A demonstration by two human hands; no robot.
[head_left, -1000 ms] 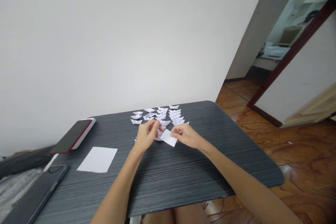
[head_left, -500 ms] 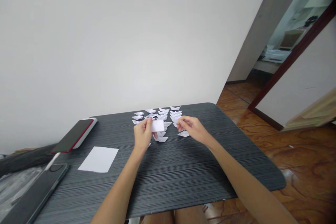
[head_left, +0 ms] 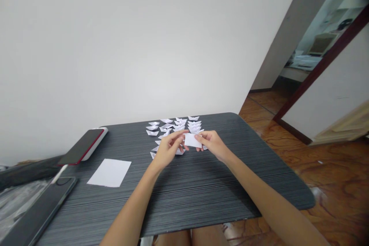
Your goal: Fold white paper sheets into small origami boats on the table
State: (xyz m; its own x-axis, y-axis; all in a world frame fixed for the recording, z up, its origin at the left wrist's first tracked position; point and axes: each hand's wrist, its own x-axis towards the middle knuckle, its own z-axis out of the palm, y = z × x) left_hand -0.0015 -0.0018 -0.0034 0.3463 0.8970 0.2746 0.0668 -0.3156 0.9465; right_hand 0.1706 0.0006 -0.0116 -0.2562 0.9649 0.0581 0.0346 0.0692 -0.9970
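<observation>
Paper [head_left: 192, 140], white, plain-faced and roughly oblong, is held up above the table between the two hands, its near face turned toward the viewer; any creases are too faint to make out. The right hand [head_left: 212, 144] pinches it at the right end, thumb in front and fingers curled behind. The left hand [head_left: 169, 148] is half open at the other end, thumb and fingers parted around the left edge — whether it truly grips there I cannot tell.

Just beyond and partly behind the hands stand white origami boats [head_left: 194, 126] in loose, close-set rows, some hidden by the fingers. All of them rest on a dark, streaked tabletop [head_left: 201, 192]. Well to the left lies a flat white square sheet [head_left: 110, 173]; farther left, a red-edged phone [head_left: 82, 147] sits on a white object [head_left: 96, 143], with a white cable [head_left: 59, 174] at its near end and a second dark phone [head_left: 43, 209] below. A pale wall [head_left: 161, 46] rises behind — brown patterned flooring [head_left: 273, 134] shows at right.
</observation>
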